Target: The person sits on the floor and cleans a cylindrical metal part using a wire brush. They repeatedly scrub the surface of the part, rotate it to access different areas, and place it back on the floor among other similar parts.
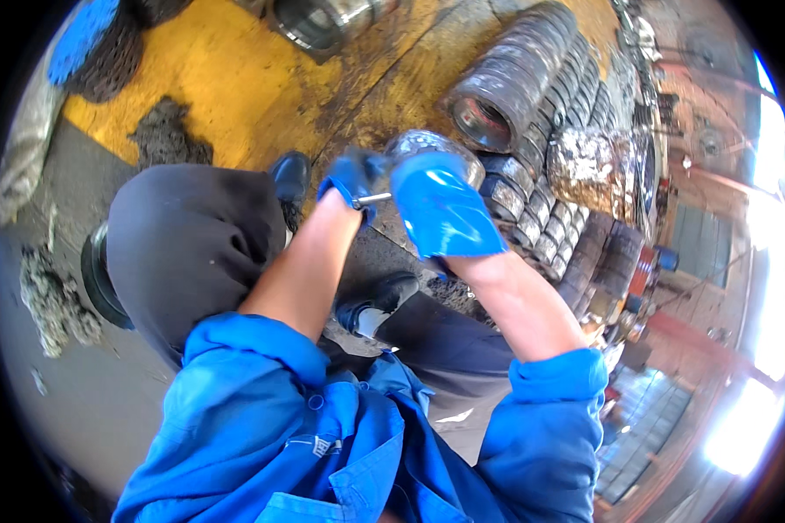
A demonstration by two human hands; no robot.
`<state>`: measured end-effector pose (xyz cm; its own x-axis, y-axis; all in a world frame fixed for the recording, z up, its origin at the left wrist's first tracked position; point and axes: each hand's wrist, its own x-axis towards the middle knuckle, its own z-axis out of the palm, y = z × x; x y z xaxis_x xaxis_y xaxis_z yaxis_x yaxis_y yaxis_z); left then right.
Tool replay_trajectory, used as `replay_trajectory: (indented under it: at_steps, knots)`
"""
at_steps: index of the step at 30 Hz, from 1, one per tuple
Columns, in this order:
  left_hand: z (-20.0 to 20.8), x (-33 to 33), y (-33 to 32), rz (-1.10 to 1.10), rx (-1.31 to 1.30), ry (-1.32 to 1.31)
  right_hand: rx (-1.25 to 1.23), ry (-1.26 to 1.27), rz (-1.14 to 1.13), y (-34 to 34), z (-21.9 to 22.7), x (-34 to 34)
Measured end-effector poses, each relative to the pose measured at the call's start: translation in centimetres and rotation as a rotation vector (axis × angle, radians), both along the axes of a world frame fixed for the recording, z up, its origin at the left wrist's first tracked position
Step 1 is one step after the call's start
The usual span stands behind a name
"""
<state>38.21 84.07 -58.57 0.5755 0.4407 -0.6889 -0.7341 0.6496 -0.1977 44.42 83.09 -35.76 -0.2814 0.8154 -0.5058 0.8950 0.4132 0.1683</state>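
Both my hands wear blue gloves and are close together in front of my bent knees. My left hand (358, 174) is beside the near left side of a round, shiny metal part (436, 142); its fingers are smeared by motion. A thin silver metal rod (373, 200) crosses over the left glove's cuff and runs into my right hand (427, 187), which seems closed on it. The right glove is bright and glossy, and it covers the near side of the metal part. The right fingers are mostly hidden behind the glove's back.
A row of dark, ribbed metal cylinders (515, 78) lies ahead to the right, with several stacked rows of metal rings (541, 209) beside it. A stained block-shaped container (591, 170) stands behind. Dark shavings (173, 135) and a grey tangled heap (57, 301) lie at left.
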Motion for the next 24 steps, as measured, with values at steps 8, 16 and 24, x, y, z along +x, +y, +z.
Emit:
replay_trajectory:
  at_steps: [8, 16, 24]
  knots:
    - [24.3, -8.5, 22.0, 0.472, 0.747, 0.515, 0.222, -0.104, 0.091, -3.1, -2.2, -0.6]
    - [30.4, -12.0, 23.5, 0.256, 1.19, 0.807, 0.031, 0.017, -0.027, -1.7, -2.0, 0.1]
    - [30.4, -14.8, 22.1, 0.25, 1.165, 0.948, -0.018, 0.168, 0.032, 0.2, -2.8, -2.6]
